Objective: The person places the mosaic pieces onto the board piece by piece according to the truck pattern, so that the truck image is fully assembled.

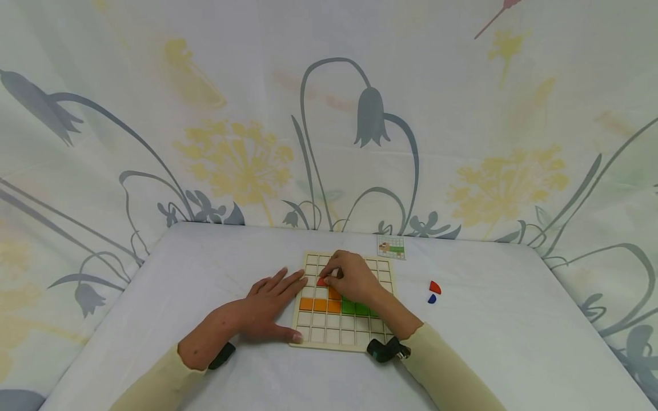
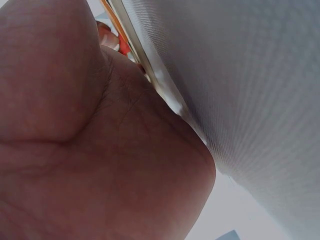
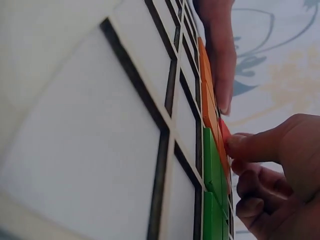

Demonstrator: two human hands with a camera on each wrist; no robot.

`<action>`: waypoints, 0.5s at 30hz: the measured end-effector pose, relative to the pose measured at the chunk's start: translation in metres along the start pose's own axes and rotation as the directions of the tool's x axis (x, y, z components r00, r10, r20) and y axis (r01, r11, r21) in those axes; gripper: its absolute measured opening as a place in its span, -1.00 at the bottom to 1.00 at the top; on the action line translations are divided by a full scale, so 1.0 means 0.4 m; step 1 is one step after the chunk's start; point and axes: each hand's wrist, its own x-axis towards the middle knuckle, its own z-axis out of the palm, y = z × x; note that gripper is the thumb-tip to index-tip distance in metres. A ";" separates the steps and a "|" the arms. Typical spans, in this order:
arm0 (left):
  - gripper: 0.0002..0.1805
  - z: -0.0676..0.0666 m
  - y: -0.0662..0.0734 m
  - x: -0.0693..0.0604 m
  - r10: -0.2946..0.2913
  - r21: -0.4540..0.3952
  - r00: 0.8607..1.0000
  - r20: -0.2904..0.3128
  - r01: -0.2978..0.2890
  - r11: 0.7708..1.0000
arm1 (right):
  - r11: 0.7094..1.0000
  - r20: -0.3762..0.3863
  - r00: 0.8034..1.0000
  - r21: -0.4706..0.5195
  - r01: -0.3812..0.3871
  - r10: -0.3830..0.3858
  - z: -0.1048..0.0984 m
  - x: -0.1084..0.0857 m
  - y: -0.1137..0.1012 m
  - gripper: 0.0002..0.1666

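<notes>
A wooden grid board [image 1: 332, 338] lies on the table, with a row of orange squares [image 1: 320, 306] and green squares [image 1: 348, 307] in its cells. My right hand [image 1: 353, 278] is over the board and pinches a small red piece [image 1: 321, 282] between thumb and fingertips; the right wrist view shows this red piece [image 3: 224, 131] at the fingertips too. My left hand [image 1: 268, 305] lies spread at the board's left edge, fingertips and thumb touching it. In the left wrist view my left palm [image 2: 100, 150] hides most of the board.
A small pattern card [image 1: 392, 248] lies behind the board's back right corner. Right of the board are a red quarter-round piece [image 1: 435, 287] and a smaller blue piece [image 1: 432, 298]. A flower-printed cloth [image 1: 339, 171] stands behind the table.
</notes>
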 end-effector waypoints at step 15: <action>0.25 -0.001 0.003 -0.001 -0.007 -0.010 1.000 0.000 0.007 1.000 | 0.996 -0.051 0.998 -0.084 -0.026 0.022 -0.077 -0.043 0.046 -0.93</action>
